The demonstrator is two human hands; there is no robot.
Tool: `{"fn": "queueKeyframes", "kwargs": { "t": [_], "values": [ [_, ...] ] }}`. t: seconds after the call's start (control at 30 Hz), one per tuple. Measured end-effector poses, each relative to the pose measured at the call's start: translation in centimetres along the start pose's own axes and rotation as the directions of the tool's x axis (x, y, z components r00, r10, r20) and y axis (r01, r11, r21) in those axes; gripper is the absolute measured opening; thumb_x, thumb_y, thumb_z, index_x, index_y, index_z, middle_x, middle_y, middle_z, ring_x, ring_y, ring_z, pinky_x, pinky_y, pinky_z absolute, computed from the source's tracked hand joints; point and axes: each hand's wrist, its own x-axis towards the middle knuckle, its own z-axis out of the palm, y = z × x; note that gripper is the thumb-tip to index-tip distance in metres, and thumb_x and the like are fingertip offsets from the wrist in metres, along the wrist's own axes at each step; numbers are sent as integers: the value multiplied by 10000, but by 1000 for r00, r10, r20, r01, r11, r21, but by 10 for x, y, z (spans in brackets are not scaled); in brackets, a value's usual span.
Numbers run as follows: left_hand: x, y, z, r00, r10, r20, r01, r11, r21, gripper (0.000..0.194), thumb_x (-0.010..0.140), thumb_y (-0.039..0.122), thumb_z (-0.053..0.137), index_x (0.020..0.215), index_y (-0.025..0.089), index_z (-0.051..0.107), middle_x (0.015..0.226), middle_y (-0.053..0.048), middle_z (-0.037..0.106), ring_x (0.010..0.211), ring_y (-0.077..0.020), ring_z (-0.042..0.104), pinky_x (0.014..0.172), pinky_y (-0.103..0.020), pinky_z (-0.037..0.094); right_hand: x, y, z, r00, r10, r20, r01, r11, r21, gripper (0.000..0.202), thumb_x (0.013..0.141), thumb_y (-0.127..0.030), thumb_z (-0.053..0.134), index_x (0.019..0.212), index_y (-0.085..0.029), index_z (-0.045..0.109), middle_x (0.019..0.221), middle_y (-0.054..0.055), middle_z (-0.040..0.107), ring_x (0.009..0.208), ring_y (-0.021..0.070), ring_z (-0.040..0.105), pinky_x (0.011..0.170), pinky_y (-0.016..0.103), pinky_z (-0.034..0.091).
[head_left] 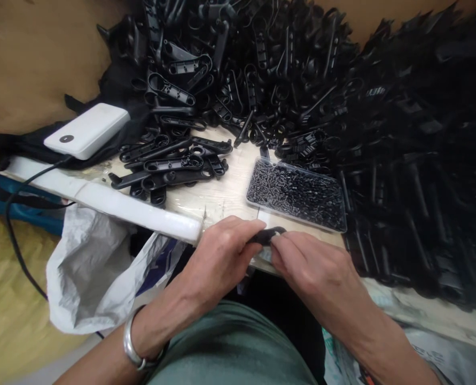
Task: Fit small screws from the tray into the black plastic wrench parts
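Observation:
Close to the table's front edge, my left hand point(229, 248) grips a small black plastic part point(266, 236) between thumb and fingers. My right hand point(307, 262) is closed at the part's right end, its fingertips pinched against it; whether a small piece sits in that pinch is hidden. Just beyond the hands lies a clear shallow box point(297, 195) filled with tiny dark pieces. Left of it, several black plastic arms point(173, 163) with ring-shaped ends lie in a loose stack.
A big heap of black plastic parts point(257, 64) covers the back, and another dark pile point(418, 187) fills the right. At left are a white power bank point(87, 131) with a black cable point(15, 240), a white foam strip point(133, 208) along the edge, and a white bag point(89, 267) below.

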Motion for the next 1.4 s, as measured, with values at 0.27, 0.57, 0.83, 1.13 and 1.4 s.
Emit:
{"fn": "queueKeyframes", "kwargs": {
  "t": [0.27,0.57,0.83,1.13,1.4],
  "values": [
    [0,-2,2,996,88,7,-88,993,-78,193,858,74,565,974,202,650,971,-3,684,895,-142,609,809,-265,476,0,9,-1,984,105,142,-131,973,190,147,860,-68,516,785,-194,507,695,-24,516,609,129,490,586,292,311],
    [-1,-1,5,989,111,93,-104,992,-76,272,908,54,424,923,171,668,1038,-55,629,923,-163,562,813,-293,463,2,3,-4,953,200,226,-262,922,287,158,930,-120,438,904,-191,577,782,19,577,681,150,533,666,300,397],
    [-4,-4,6,988,134,72,-131,990,-46,261,891,42,434,899,165,664,1079,-65,609,902,-163,545,797,-290,459,4,1,-3,958,241,159,-282,899,336,120,943,-176,480,932,-175,600,829,18,596,725,142,575,687,287,423],
    [-2,1,15,999,36,-9,-36,999,-33,184,911,179,516,846,191,688,917,-41,625,875,-169,563,782,-309,474,3,5,-2,947,298,120,-321,857,404,118,903,-181,525,867,-199,636,795,-4,639,688,123,601,657,251,445],
    [-1,5,26,993,-22,-118,24,1000,15,170,869,131,552,796,198,689,1035,-46,633,935,-188,579,843,-345,488,0,11,4,896,422,140,-429,741,517,94,829,-165,591,802,-221,661,660,-48,609,559,98,553,568,228,423]
  ]
}}
